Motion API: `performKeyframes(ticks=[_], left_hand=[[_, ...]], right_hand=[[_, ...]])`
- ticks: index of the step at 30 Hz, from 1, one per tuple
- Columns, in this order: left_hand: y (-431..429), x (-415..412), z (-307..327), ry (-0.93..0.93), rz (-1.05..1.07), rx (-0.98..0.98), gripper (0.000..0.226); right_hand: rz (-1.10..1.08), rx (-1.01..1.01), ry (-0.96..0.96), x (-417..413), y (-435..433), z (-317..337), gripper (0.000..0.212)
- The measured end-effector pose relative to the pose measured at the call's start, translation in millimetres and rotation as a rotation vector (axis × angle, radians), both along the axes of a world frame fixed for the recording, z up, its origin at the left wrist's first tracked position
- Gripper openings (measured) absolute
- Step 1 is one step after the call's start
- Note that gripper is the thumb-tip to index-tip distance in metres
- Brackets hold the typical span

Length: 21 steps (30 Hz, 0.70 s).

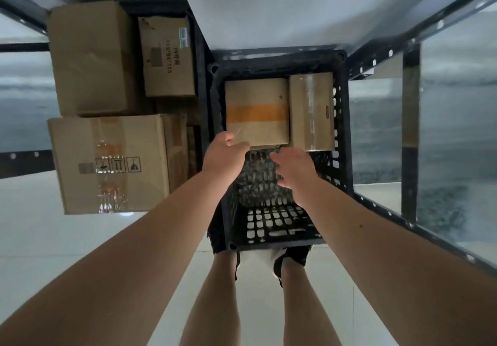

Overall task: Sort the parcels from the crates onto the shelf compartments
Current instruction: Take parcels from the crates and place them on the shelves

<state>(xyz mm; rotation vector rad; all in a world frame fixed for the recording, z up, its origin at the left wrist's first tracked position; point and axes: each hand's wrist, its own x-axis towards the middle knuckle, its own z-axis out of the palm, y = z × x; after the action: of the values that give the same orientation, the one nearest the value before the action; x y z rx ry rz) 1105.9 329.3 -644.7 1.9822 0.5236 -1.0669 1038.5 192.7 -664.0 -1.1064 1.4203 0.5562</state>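
Two parcels in crate, taped one is next

Both sit side by side at the far end of the black crate (347,119): orange-taped parcel (256,111) and plain parcel (312,111). Stiff cardboard, probably light, and the tape looks slick, so grab by the near corners. Left hand (226,148) is at the taped parcel's near-left corner, fingers curled, grip unconfirmed. Right hand (294,167) is spread over the crate, touching nothing.

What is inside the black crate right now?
The black crate holds two cardboard parcels side by side at its far end: the orange-taped parcel and, right of it, the clear-taped parcel. Its near floor shows bare mesh. Anything under the parcels is covered.
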Motion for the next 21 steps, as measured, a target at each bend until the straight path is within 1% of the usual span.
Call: performKeyframes(ticks=[1, 2, 3, 4, 6, 8, 9, 11, 14, 17, 21], left_hand=[[-4, 4, -8, -0.022, -0.026, -0.001, 0.058], [-8, 9, -15, -0.041, -0.065, 0.001, 0.058], [-13, 14, -21, -0.060, -0.111, 0.009, 0.059], [-17, 20, -26, -0.076, -0.156, 0.024, 0.059], [-25, 34, -40, -0.115, -0.233, 0.039, 0.057], [-33, 47, -55, -0.207, -0.331, 0.047, 0.053], [-38, 53, -61, -0.247, -0.403, 0.092, 0.054], [-46, 66, -72, -0.303, -0.570, 0.210, 0.059], [-55, 86, -80, -0.392, -0.713, 0.242, 0.062], [-59, 103, -90, -0.464, -0.858, 0.251, 0.062], [-60, 112, -99, -0.439, -0.988, 0.266, 0.073]], right_hand=[[-0.012, -0.006, 0.002, 3, 1, -8, 0.041], [0.074, -0.028, -0.004, 6, 2, -15, 0.040], [0.101, -0.042, 0.021, 6, 2, -23, 0.039], [0.092, -0.041, 0.048, 7, 2, -30, 0.040], [0.056, 0.007, 0.052, 9, 1, -46, 0.031], [-0.065, 0.064, 0.056, 16, 1, -54, 0.023], [-0.131, 0.085, 0.055, 18, 1, -59, 0.021], [-0.295, 0.134, 0.039, 23, 3, -69, 0.021], [-0.531, 0.218, 0.001, 35, 9, -77, 0.022], [-0.645, 0.245, -0.012, 40, 15, -82, 0.018], [-0.706, 0.331, -0.052, 46, 21, -84, 0.022]])
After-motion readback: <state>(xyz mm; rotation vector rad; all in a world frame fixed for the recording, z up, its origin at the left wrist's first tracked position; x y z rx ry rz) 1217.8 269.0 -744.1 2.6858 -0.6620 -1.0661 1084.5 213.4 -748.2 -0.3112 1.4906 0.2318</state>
